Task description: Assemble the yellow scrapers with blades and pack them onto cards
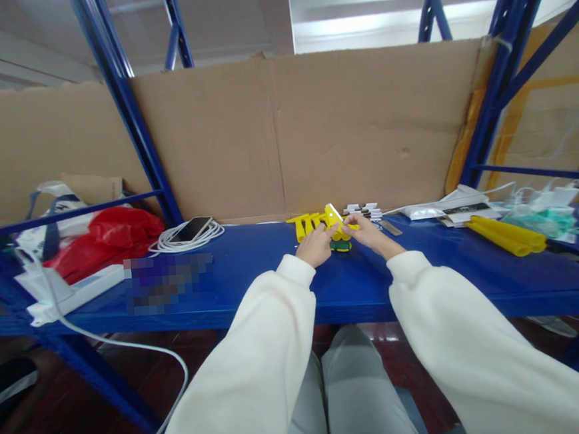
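Both my hands are together at the back middle of the blue table, on a yellow scraper-like tool (333,216) with a pale flat head tilted up. My left hand (316,245) presses its fingers against the tool from the left. From the right, my right hand (363,230) pinches its yellow end. Beside my left hand lies a row of several similar yellow pieces (305,225). A green-and-yellow screwdriver-like handle (340,246) rests just below the fingers. Small white-and-black pieces (364,210) sit behind my right hand, and a thin metal strip (391,228) lies right of it.
A phone (193,229) lies on a coiled white cable (186,240) at left, near a red bag (120,233) and a white power strip (82,290). Two yellow tubes (504,233) lie at right. Cardboard (213,143) and blue posts (128,109) bound the back.
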Demonstrator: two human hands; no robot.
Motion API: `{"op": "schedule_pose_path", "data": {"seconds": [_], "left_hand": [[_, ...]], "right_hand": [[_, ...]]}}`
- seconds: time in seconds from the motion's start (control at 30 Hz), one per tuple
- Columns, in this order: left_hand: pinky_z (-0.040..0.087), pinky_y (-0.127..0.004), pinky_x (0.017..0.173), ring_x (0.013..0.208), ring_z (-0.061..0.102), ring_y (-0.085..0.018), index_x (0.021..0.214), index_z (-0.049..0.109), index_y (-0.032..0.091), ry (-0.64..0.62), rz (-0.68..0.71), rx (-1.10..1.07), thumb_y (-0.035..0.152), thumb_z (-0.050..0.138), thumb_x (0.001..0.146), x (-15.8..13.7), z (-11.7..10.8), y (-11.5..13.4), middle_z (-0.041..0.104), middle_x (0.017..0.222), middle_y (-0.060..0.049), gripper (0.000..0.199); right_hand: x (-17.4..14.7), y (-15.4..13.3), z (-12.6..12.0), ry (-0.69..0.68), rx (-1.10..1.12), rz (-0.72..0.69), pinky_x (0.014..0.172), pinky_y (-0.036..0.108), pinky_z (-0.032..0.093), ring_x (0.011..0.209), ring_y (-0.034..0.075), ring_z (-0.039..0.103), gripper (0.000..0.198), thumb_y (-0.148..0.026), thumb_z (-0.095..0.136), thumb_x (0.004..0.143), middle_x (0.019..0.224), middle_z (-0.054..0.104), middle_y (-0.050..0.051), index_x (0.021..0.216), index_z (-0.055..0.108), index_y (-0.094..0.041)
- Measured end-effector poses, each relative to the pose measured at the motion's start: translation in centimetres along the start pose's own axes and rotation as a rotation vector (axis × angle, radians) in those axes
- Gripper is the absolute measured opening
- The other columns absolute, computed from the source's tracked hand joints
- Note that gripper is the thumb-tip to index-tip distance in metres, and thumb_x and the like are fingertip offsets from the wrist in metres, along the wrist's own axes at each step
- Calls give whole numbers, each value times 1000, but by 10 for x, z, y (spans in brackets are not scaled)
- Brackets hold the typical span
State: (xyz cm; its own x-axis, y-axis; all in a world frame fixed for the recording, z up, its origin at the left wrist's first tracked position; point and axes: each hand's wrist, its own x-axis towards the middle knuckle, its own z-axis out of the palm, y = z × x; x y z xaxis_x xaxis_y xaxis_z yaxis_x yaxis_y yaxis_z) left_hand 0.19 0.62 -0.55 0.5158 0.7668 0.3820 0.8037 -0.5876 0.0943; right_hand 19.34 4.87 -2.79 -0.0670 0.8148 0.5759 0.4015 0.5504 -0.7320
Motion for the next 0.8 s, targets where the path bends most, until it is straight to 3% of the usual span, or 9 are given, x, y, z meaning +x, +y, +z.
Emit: {"op": "schedule_pose_path", "data": {"seconds": [0.2, 0.4, 0.8], "left_hand": [[48, -39, 97, 112, 60, -25, 151, 46, 24, 85, -11, -58, 12, 40, 96, 2, 0, -1, 60, 125, -14, 56], [47, -36, 99, 119, 56, -25, 153, 42, 22, 170, -32, -63, 13, 39, 98, 1, -2, 0, 57, 127, -14, 57], [53, -45, 89, 108, 63, -29, 159, 24, 38, -48, -76, 84, 6, 35, 93, -4, -8, 6, 51, 135, -15, 75]], "right_hand": [[2, -10, 3, 122, 239, 218, 83, 34, 51, 92, 19, 63, 33, -39, 77, 67, 95, 67, 3, 87, 57, -22], [-4, -26, 0, 23, 331, 310, 71, 29, 52, 84, 20, 69, 30, -45, 77, 72, 85, 73, 6, 74, 61, -20], [-8, -31, -1, 57, 280, 323, 66, 26, 50, 73, 17, 67, 32, -43, 79, 73, 73, 73, 5, 65, 58, -20]]}}
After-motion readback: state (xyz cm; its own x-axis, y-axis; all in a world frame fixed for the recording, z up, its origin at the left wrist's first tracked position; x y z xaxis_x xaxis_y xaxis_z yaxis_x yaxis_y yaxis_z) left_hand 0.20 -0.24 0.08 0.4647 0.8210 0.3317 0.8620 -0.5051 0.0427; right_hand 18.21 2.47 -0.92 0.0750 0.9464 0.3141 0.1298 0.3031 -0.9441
